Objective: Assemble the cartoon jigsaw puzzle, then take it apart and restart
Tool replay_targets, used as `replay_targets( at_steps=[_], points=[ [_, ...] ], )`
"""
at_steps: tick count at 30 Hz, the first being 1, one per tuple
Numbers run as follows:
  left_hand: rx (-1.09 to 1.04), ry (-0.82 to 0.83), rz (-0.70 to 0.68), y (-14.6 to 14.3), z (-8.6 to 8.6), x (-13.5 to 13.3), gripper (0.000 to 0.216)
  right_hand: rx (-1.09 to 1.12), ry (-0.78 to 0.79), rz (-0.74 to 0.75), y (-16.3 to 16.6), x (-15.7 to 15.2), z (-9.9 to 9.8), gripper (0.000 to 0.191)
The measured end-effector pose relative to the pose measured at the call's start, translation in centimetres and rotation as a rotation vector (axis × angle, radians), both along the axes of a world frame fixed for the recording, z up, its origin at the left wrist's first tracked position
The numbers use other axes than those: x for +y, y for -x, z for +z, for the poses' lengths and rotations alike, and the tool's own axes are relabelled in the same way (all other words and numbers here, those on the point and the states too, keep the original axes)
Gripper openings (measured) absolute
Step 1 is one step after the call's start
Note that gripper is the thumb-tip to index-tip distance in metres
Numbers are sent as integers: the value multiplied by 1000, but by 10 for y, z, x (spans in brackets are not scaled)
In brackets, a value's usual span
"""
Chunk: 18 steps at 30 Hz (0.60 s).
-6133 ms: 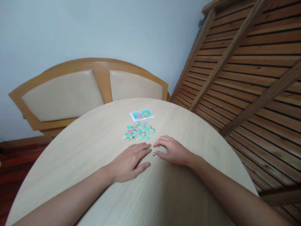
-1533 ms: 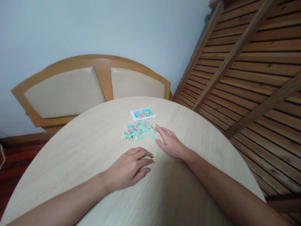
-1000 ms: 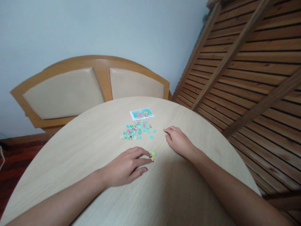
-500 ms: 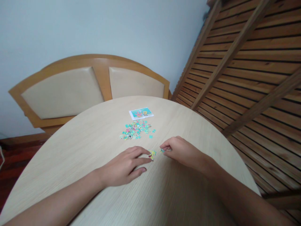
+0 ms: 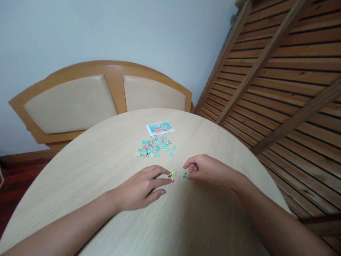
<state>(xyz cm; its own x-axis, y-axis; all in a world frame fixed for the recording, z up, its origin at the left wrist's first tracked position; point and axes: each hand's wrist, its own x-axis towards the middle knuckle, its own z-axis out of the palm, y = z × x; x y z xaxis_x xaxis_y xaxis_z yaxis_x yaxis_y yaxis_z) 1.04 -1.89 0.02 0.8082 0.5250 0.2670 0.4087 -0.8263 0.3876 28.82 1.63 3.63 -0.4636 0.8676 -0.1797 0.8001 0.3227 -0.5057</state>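
Note:
My left hand (image 5: pixel 145 186) lies on the table with its fingers spread. Its index and middle fingertips touch the left edge of a small joined cluster of puzzle pieces (image 5: pixel 172 174), mostly yellow with some red and teal. Just right of that cluster is a separate yellow and teal puzzle piece (image 5: pixel 184 174). At this piece is the thumb of my right hand (image 5: pixel 201 170). The right index finger is raised above the piece, apart from the thumb, and the other fingers are curled.
Beyond the hands, many loose puzzle pieces (image 5: pixel 153 146) lie in a heap. A picture sheet (image 5: pixel 160 128) with cartoon figures lies behind them on the round wooden table (image 5: pixel 106 142). A padded headboard (image 5: pixel 71 103) and a slatted wooden panel (image 5: pixel 266 78) stand past the table's edge.
My right thumb and index finger have parted from their pinch on the yellow and teal puzzle piece, which now shows more fully, slightly lower. My left hand has stayed in place.

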Motion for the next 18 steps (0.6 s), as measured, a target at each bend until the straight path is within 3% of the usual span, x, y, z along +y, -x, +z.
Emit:
replay_targets(
  at_steps=[5,18],
  points=[
    [23,1,-4,0,0,0,38,17,14,17,9,-3,2,17],
    [48,-4,-6,1,0,0,40,64,-60,125,17,-8,-1,20]
  ],
)
